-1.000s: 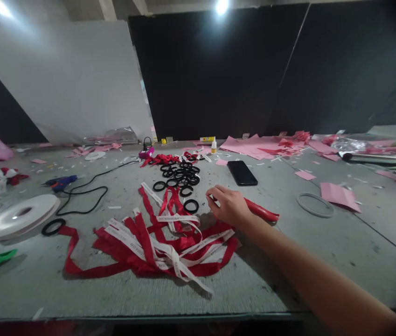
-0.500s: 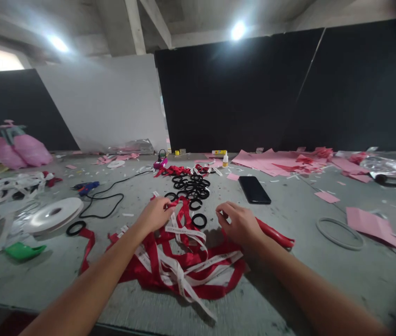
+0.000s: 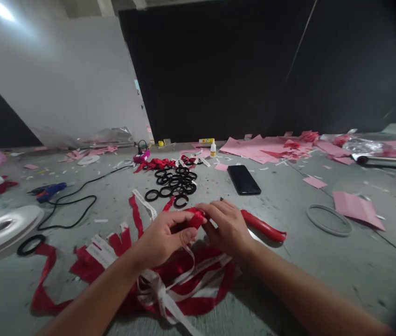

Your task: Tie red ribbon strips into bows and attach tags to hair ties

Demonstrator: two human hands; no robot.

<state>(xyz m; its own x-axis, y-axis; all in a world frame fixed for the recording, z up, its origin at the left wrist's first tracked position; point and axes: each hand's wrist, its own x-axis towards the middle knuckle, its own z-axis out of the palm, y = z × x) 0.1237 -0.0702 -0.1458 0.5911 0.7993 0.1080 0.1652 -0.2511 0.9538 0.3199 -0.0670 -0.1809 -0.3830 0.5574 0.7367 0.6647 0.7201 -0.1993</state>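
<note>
Between my two hands is a piece of red ribbon (image 3: pixel 197 219), bunched at the fingertips. My left hand (image 3: pixel 164 238) pinches it from the left, thumb on the near side. Fingers of my right hand (image 3: pixel 226 228) close on its other end. Below them lies a tangled heap of red ribbon (image 3: pixel 198 305) and white printed ribbon (image 3: pixel 161 289), partly hidden by my left forearm. Just beyond the hands is a pile of black rings (image 3: pixel 177 181). A red-handled tool (image 3: pixel 264 226) rests beside my right hand, its other end covered.
A black phone (image 3: pixel 244 179) lies behind my right hand. To the left are a white ribbon spool (image 3: pixel 26 219), a blue glue gun (image 3: pixel 49 190) with a black cord, and a lone black ring (image 3: pixel 31 245). Pink paper (image 3: pixel 253 148) and a small bottle (image 3: pixel 213 149) are at the back.
My hands were apart; now they have come together, both on red ribbon. The ring that lay between them is no longer visible there. The view has shifted right and down.
</note>
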